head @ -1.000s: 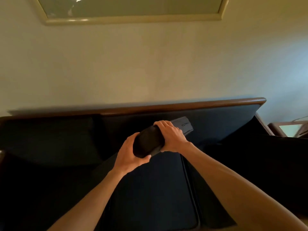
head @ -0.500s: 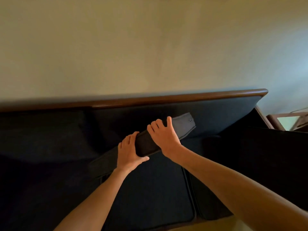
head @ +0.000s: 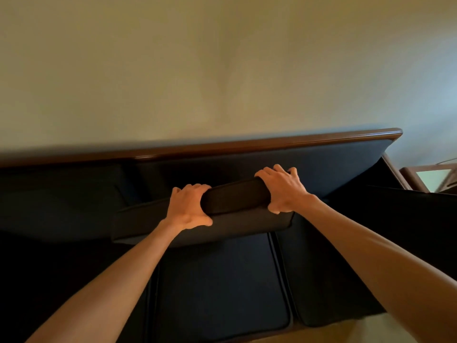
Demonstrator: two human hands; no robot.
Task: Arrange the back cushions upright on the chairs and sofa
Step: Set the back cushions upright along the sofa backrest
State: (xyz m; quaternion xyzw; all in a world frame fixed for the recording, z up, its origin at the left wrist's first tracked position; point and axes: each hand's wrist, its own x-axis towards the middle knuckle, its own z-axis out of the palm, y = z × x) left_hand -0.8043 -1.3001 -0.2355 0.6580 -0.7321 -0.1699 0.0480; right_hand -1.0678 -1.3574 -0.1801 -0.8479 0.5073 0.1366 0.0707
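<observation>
Both hands, left hand (head: 189, 206) and right hand (head: 280, 188), grip the cushion (head: 232, 199); we should stand it straight against the sofa back (head: 333, 159) behind them.

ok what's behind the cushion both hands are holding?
Behind the back cushion, held by left hand and right hand, is the sofa's dark padded back under a wooden top rail. The lower back directly behind it is covered.
</observation>
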